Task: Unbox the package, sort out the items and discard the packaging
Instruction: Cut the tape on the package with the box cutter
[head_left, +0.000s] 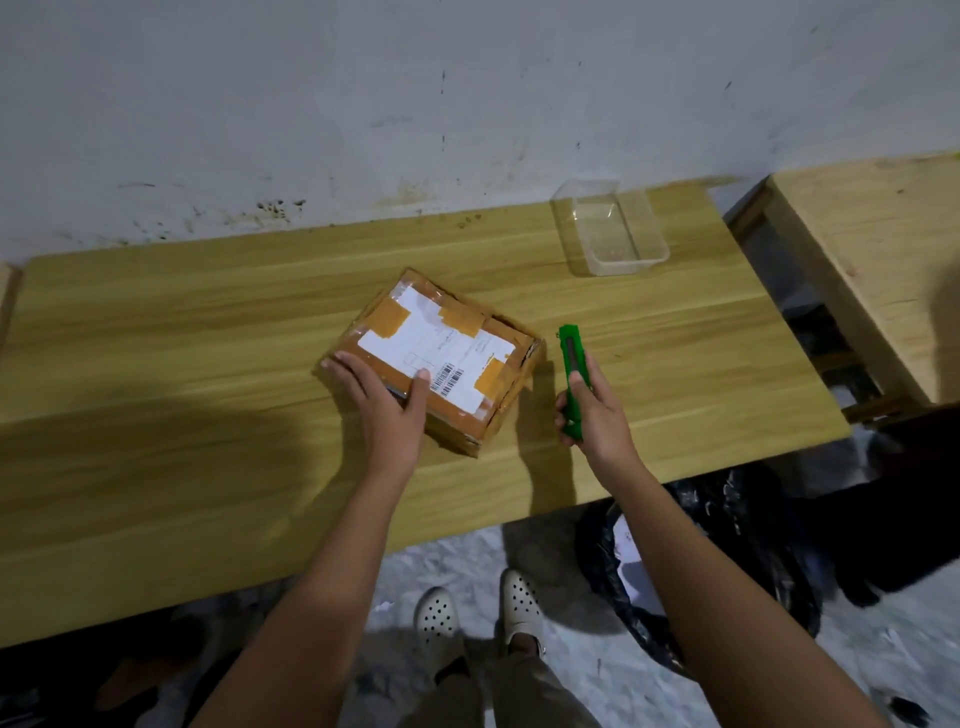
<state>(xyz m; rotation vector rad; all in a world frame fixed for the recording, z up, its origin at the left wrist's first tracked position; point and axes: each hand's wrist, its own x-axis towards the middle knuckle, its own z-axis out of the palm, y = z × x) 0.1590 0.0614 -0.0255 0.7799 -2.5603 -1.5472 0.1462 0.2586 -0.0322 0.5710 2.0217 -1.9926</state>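
Package (431, 358): a flat cardboard box, sealed, lying about mid-worktop and turned so that one corner points toward me. A white shipping label covers most of its top face, with brown tape strips across the label's corners and along the seams. No flap is lifted; in my judgement the unboxing has not begun.

Governing relation: the package lies directly left of my right hand (597, 415), near but not touching it. The green cutter (574, 374) in that hand runs lengthwise away from me, tip toward the wall, roughly alongside the box's right-hand side. The right hand is the one placed to cut; I judge a short inward move to the left would bring the tip onto the taped top.

Right hand: clenched round the cutter's handle, thumb laid along its face near the slider. I cannot tell whether any blade is out.

Left hand (384, 400): released and flat, fingers straight over the box's near-left corner, thumb resting on the label — steadying, not gripping.

Surroundings: the worktop (208, 364) is pale wood set against a marked wall. A clear plastic tub (610, 228) stands at the far right, well apart from the box. A black bin bag (727, 545) sits on the floor below the worktop's right end — the likely place for the packaging.
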